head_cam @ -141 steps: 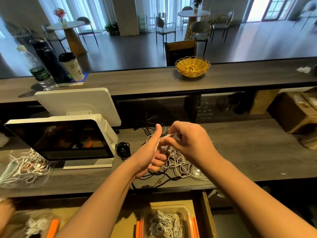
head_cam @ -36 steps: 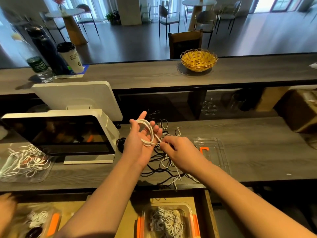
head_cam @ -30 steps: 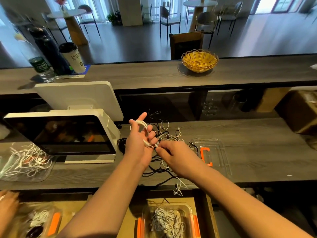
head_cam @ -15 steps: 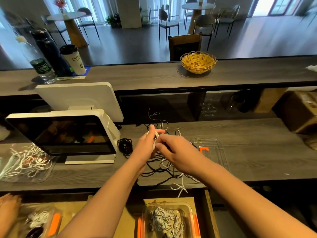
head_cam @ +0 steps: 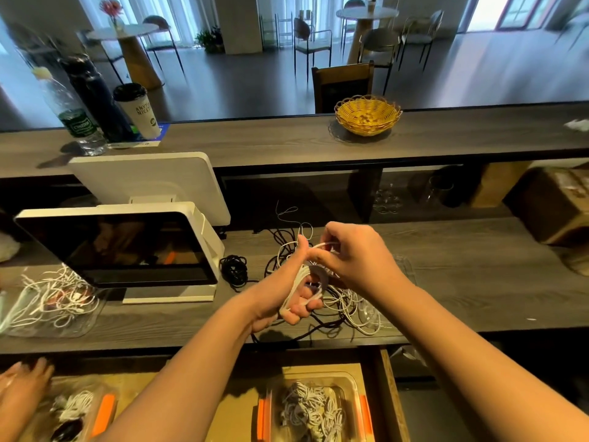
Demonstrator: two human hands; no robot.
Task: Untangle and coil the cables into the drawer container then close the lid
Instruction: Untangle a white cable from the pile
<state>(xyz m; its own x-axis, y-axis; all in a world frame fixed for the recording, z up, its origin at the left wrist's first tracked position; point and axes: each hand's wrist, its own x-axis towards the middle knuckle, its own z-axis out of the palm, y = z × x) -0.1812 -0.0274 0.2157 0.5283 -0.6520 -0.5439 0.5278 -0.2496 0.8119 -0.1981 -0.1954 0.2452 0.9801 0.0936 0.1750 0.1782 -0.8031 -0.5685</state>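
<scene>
At the near left edge, another person's hand (head_cam: 24, 382) rests by a clear container (head_cam: 79, 409) with white and dark cables and an orange clip. Farther back on the left of the table (head_cam: 478, 282), a clear tray (head_cam: 51, 301) holds a loose heap of white cables. Behind it stands a white point-of-sale screen (head_cam: 127, 247), and on the far upper ledge a water bottle (head_cam: 71, 116), a dark flask (head_cam: 98, 100) and a lidded paper cup (head_cam: 138, 111) stand close together.

Just right of the screen lies a small black coil (head_cam: 235, 270). Next comes the left hand (head_cam: 288, 288), raised above the table with its fingers (head_cam: 302, 309) curled around a white cable (head_cam: 299, 282) wound in several loops over the palm, thumb pointing up. The right hand (head_cam: 353, 256) sits just beside it, its fingers pinching the free end of the same cable at the left thumb. Beneath both hands a tangle of white and black cables (head_cam: 344, 304) spreads over the table, partly over a clear lid (head_cam: 404, 266) that is mostly hidden by the right arm.

Near, below the table edge, the open drawer (head_cam: 387, 393) holds the container (head_cam: 357, 390), lidless, with orange clips on both sides and white coiled cables inside. On the far ledge to the right sits a yellow wicker basket (head_cam: 366, 114).
</scene>
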